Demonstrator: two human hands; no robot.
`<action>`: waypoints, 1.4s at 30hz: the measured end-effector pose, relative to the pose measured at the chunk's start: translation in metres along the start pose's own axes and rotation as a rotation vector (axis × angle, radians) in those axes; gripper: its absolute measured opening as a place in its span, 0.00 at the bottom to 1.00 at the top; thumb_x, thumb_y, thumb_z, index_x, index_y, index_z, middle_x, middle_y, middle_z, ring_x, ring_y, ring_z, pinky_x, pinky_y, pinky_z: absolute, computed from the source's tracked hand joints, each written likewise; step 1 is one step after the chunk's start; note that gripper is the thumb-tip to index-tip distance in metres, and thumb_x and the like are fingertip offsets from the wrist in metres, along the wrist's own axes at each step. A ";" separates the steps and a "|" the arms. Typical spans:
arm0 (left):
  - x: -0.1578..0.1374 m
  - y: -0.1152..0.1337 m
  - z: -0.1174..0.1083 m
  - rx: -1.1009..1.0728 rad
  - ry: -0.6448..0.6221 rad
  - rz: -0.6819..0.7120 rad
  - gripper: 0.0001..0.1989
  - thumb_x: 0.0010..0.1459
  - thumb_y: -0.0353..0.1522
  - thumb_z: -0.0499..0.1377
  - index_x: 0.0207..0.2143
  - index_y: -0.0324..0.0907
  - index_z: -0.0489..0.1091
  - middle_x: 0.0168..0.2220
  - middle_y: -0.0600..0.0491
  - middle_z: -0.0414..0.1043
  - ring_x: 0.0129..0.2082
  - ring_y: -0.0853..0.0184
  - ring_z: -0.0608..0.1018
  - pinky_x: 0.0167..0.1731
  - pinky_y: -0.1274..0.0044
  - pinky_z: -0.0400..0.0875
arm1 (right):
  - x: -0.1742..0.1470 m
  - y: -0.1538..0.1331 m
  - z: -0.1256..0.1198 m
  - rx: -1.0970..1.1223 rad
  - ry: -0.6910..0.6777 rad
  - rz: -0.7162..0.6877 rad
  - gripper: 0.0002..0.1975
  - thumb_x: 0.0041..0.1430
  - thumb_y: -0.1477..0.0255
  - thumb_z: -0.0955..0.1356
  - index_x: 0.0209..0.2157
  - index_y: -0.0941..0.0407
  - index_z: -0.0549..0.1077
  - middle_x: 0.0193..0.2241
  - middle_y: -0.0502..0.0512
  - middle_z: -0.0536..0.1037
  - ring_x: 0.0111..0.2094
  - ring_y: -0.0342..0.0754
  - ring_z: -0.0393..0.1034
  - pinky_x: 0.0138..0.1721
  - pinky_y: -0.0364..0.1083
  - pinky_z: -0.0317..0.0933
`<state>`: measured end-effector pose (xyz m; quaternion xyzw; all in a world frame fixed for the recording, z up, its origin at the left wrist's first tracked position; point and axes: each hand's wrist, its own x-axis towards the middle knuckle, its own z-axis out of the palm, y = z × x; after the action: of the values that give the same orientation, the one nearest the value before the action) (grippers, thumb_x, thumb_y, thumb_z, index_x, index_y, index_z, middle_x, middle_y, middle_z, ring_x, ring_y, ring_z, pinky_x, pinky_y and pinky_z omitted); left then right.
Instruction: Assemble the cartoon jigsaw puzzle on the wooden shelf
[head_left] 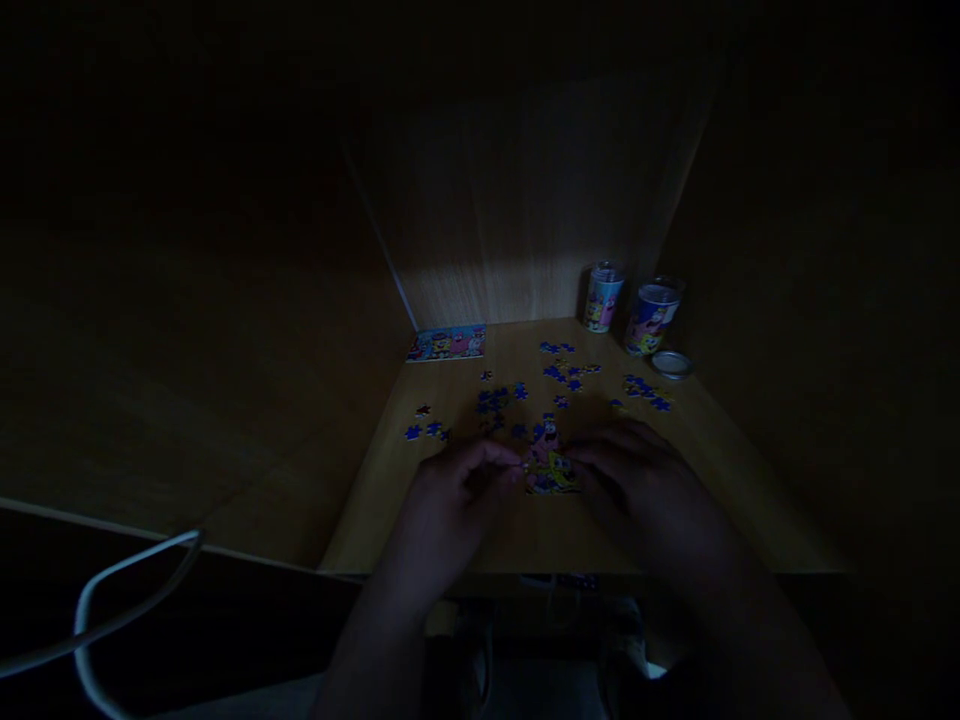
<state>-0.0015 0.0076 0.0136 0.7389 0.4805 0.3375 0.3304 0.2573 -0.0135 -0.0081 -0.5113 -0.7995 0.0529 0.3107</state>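
Note:
A partly joined jigsaw puzzle (551,470) with a pink and a yellow cartoon figure lies flat on the wooden table (480,540). At its left edge, my left hand (454,495) is closed, thumb and forefinger pinching a small puzzle piece that is hard to see in the dim light. My right hand (637,475) has its fingers closed against the puzzle's right edge, with the thumb partly in shadow. Just beyond both hands are loose blue-backed puzzle pieces (493,400).
More pieces (646,392) lie to the right and others (426,432) to the left. A picture card (448,343) is at the back left. Two cartoon-printed cans (603,300) (651,320) and a round lid (672,364) stand back right. Wooden panels enclose the table; a white cable (90,600) loops at lower left.

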 end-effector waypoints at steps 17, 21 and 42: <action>0.008 0.003 0.026 0.312 0.056 0.228 0.10 0.71 0.25 0.63 0.46 0.47 0.81 0.46 0.50 0.83 0.49 0.57 0.83 0.52 0.64 0.79 | 0.000 -0.001 -0.002 0.014 -0.017 -0.002 0.12 0.75 0.74 0.69 0.51 0.49 0.84 0.50 0.56 0.86 0.52 0.57 0.78 0.56 0.61 0.74; 0.007 0.003 0.025 0.305 0.090 0.245 0.13 0.70 0.22 0.59 0.46 0.46 0.80 0.45 0.49 0.81 0.47 0.58 0.82 0.50 0.64 0.79 | -0.001 0.002 -0.001 0.012 -0.011 -0.026 0.12 0.74 0.74 0.69 0.51 0.48 0.84 0.50 0.56 0.86 0.52 0.57 0.79 0.57 0.61 0.74; 0.001 0.007 0.027 0.475 0.012 0.335 0.15 0.68 0.20 0.60 0.49 0.45 0.81 0.46 0.48 0.83 0.47 0.55 0.81 0.51 0.60 0.79 | 0.000 0.002 -0.002 0.027 -0.036 -0.051 0.14 0.72 0.76 0.71 0.53 0.45 0.84 0.50 0.55 0.86 0.52 0.57 0.79 0.55 0.59 0.75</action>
<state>0.0244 0.0016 0.0042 0.8626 0.4195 0.2699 0.0850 0.2598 -0.0130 -0.0077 -0.4854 -0.8171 0.0647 0.3043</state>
